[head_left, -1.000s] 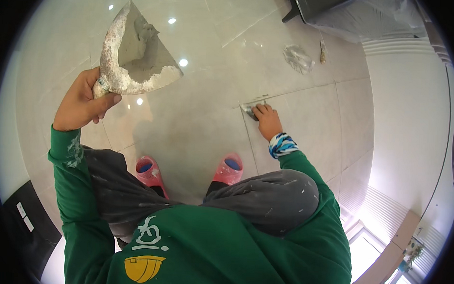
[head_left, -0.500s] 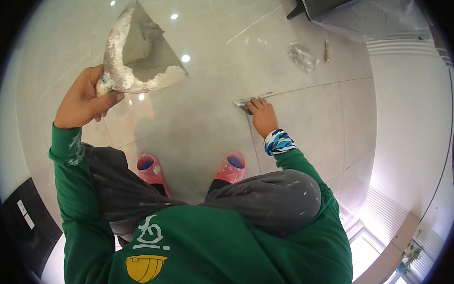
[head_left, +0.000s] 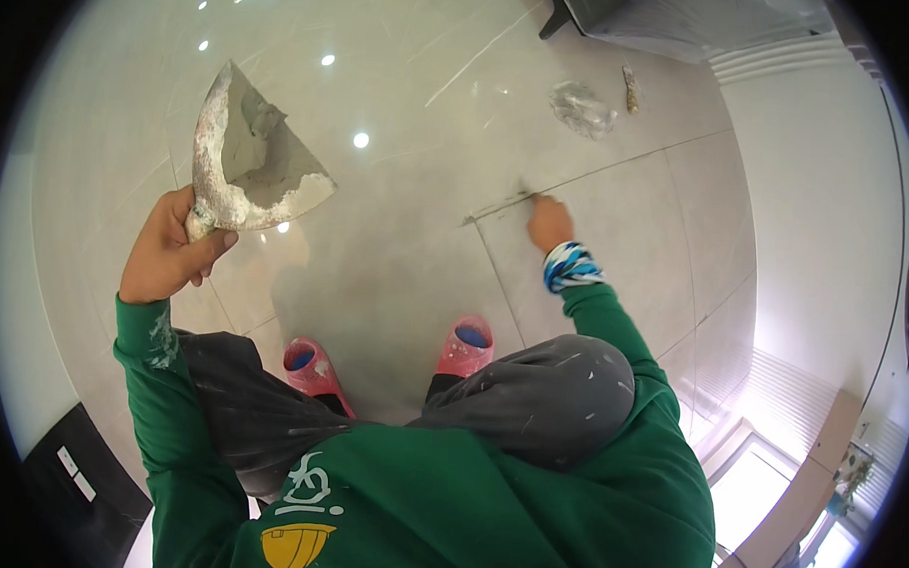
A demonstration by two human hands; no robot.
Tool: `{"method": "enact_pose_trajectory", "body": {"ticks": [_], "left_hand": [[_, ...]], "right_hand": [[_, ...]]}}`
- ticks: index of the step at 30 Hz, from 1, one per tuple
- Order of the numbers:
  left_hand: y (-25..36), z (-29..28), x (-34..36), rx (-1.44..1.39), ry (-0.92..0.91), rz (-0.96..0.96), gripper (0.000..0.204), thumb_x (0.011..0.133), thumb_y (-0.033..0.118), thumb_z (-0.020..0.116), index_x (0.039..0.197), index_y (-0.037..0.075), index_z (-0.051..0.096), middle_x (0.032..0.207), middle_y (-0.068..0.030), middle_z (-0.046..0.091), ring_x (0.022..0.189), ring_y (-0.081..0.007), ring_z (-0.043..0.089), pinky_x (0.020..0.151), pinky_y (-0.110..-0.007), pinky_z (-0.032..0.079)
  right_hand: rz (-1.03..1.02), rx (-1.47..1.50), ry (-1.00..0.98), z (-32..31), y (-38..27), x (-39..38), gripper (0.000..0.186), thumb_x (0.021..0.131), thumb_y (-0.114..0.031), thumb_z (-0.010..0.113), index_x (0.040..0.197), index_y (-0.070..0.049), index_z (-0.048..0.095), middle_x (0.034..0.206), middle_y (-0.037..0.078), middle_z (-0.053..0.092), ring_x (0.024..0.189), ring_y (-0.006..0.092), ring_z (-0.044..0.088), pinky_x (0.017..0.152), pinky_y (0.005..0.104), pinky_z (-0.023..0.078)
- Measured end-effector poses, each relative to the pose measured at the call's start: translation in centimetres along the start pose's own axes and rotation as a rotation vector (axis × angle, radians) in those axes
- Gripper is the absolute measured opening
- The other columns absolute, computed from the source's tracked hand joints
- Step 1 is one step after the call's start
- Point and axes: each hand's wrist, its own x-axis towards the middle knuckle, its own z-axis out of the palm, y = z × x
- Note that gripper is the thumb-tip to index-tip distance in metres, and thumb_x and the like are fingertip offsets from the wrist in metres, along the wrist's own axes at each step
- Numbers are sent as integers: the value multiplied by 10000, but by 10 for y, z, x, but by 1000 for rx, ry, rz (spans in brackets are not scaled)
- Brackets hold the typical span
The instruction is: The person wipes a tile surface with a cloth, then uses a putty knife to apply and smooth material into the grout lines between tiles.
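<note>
My left hand [head_left: 170, 249] is closed around the short, crusted handle of a broad triangular trowel [head_left: 302, 201], held above the floor. Dried white and brownish residue coats its blade edges, and wet grey grout [head_left: 264, 142] lies on its face. Over the tiles at right, my right hand [head_left: 551, 223] is closed, its fingertips at a joint [head_left: 599, 171] between tiles. A small flat scraper [head_left: 527, 192] shows only as a dark sliver at those fingertips; the hand hides the rest. Grey grout smears mark the joint to the hand's left.
Large glossy grey tiles [head_left: 394, 282] surround my pink clogs [head_left: 462, 346]. Beyond my right hand lie a crumpled clear plastic bag [head_left: 583, 110] and a slim, stained stick-like piece [head_left: 631, 90]. Dark furniture under plastic sheeting [head_left: 684, 27] stands at the far right, beside a white wall panel [head_left: 808, 186].
My right hand has moved rightward along the joint, and the scraper's blade is now mostly out of sight. The trowel in my left hand sits lower in the view. The view has shifted slightly.
</note>
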Motion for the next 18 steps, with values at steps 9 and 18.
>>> {"method": "enact_pose_trajectory", "body": {"ticks": [9, 18], "left_hand": [[5, 3, 2, 6, -10, 40, 262, 905, 117, 729, 1126, 3, 643, 711, 18, 612, 515, -40, 531, 441, -210, 441], [13, 3, -11, 86, -133, 118, 284, 926, 248, 730, 1100, 33, 667, 734, 0, 638, 574, -85, 607, 496, -251, 511]], "right_hand": [[-118, 331, -24, 22, -33, -33, 316, 900, -123, 545, 1153, 1, 688, 1042, 294, 696, 972, 488, 656, 876, 549, 526], [-149, 259, 158, 12, 30, 7, 293, 908, -17, 545, 1149, 30, 706, 1147, 249, 692, 1083, 434, 635, 956, 492, 510]]}}
